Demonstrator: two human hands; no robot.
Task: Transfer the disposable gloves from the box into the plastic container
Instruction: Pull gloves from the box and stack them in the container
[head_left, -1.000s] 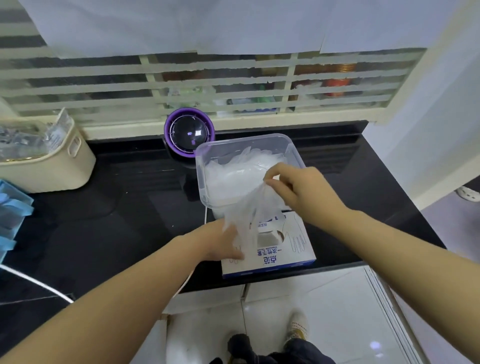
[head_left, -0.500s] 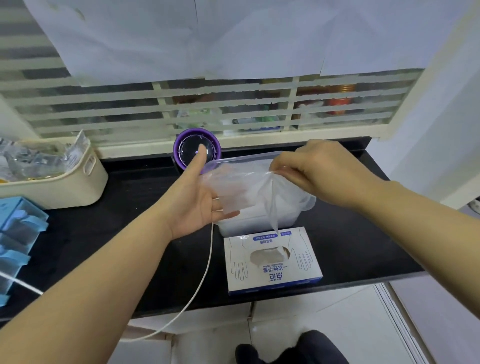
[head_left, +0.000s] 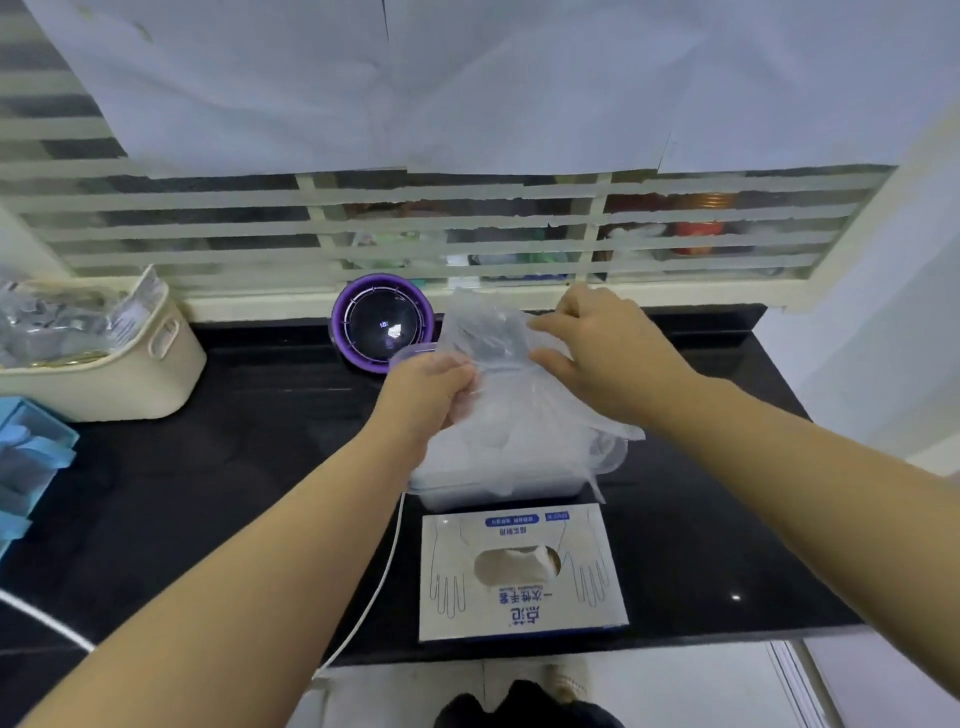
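Roughly mid-job, by the look of it. One clear disposable glove is held up over the plastic container. Its left edge is pinched by the left hand and its far-right edge by the right hand, with the fingers of both curled onto the film.

A decent heap of gloves is already piled in the container, which is parked on the black counter just beyond the box. Some film is draped over the container's right rim, so not everything is tucked in yet.

A bit of crumpled film can be seen through the oval slot in the box, so the box probably isn't emptied. How many are left inside can't be told.

Best guess at what remains: the held glove gets pressed down into the heap, then more get pulled from the box. A round purple gadget is sat just behind the container's far-left corner.
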